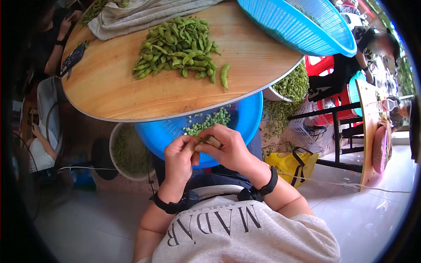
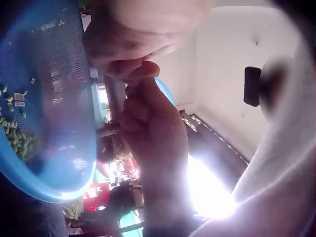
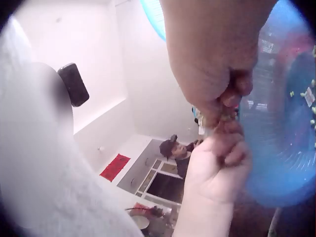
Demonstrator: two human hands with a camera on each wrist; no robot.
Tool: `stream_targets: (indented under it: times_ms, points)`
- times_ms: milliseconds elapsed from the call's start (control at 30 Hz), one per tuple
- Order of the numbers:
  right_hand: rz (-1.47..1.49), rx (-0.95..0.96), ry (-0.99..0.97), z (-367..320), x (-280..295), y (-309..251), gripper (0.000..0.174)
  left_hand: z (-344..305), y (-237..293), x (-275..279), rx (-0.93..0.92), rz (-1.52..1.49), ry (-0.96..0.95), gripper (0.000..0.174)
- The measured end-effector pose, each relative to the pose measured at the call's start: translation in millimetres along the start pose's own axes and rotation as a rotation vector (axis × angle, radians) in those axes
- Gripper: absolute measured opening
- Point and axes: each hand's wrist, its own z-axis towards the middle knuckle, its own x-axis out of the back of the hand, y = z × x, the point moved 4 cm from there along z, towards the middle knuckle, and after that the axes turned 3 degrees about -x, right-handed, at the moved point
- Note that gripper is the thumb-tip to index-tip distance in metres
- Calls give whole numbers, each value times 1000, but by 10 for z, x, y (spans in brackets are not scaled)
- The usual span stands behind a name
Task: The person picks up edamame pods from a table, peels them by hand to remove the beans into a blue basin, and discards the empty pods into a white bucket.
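Over a blue plastic basket (image 1: 252,118), my left hand (image 1: 177,160) and right hand (image 1: 232,151) meet fingertip to fingertip. Between them they pinch a small green edamame pod (image 1: 198,138), mostly covered by fingers. In the right wrist view, my right hand (image 3: 212,59) comes from above and my left hand (image 3: 217,165) from below, thumbs and fingers bent together. Shelled green beans (image 1: 215,118) lie in the basket beneath. A heap of unopened pods (image 1: 177,48) sits on the round wooden table (image 1: 105,94), with a single pod (image 1: 225,76) beside it.
A light blue basket (image 1: 302,26) rests at the table's right edge, near a grey cloth (image 1: 131,19). Below stand a tub of green scraps (image 1: 131,151) and a container of pods (image 1: 291,83). A yellow bag (image 1: 291,165) lies on the floor at right. Other people sit nearby.
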Motion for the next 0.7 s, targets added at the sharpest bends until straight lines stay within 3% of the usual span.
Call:
stream_targets:
  times_ms: [33,133,233,267,300,367,467,533,633,700]
  points:
    - [10,13,17,11,-15,-25,21,-16,3,6,30,-4,-2,11]
    - [257,-210,-87,46,-36,18,19,-26,81,4,71,-1,-13,10]
    - [253,-180,-74,65,-20,15,16,-88,176,23,-34,137,10,9]
    - [27,-127,-130,88,38,-24,13,-106,221,74,-118,258,30,9]
    - [-18,-61,-125,119,82,-47,12,-125,270,130,-200,376,54,10]
    - [-101,64,-119,160,128,-77,12,-108,343,295,-90,279,94,9]
    - [-178,-9,-3,237,133,-99,12,-54,346,346,-107,265,98,9]
    - [-219,112,119,275,253,-297,14,-20,294,414,-197,400,138,9]
    - [-456,207,375,403,553,-491,18,25,360,686,-496,635,314,8]
    - [-628,99,398,578,654,-415,16,27,497,973,-446,718,464,16]
